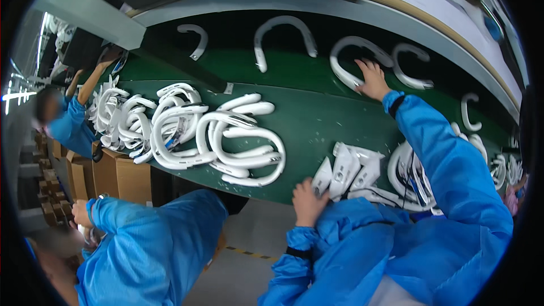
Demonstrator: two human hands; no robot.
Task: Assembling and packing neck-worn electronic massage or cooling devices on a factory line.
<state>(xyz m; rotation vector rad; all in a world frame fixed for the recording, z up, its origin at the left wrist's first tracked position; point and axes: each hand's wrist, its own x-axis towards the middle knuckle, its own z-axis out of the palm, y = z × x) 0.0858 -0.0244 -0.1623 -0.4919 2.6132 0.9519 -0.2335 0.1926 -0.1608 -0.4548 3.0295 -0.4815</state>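
White packets beside left hand, contents unclear

The curved piece at my right hand looks like white moulded plastic, smooth, with a soft gloss. The stacked curved pieces have the same smooth, shiny white finish. Beside my left hand, the bags are translucent plastic film, creased and glossy. The green work surface is smooth and mostly matt, flecked with white specks. My blue sleeve is thin woven-looking cloth, wrinkled, with a slight sheen; its black cuff band is matt. The open carton is matt brown cardboard. The pale overhead beam resembles smooth painted metal.
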